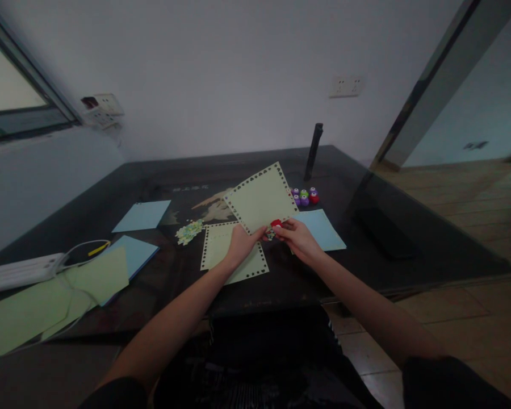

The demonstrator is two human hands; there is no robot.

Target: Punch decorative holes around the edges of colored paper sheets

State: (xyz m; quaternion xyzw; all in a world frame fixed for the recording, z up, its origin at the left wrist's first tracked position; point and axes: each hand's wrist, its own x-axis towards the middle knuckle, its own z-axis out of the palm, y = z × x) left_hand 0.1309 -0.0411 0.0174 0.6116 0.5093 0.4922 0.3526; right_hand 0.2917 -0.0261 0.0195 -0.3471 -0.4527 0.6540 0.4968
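A pale yellow-green sheet of paper (262, 196) is held up at a tilt above the table, with small shapes punched along its edges. My left hand (241, 245) is closed on its lower left edge, thumb toward the middle. At the sheet's lower edge, my right hand (298, 236) grips a small red craft punch (276, 224), partly hidden by the fingers. Under my hands lies another pale green sheet (244, 268) with punched borders. Beside it on the left is a heap of small punched paper bits (189, 232).
Several purple, green and red punches (304, 197) stand behind a blue sheet (326, 230) on the right. A black upright object (313, 152) rises near the wall. Leftward lie blue paper (143, 216), green sheets (29, 304) and a white power strip (23, 272) with a cable.
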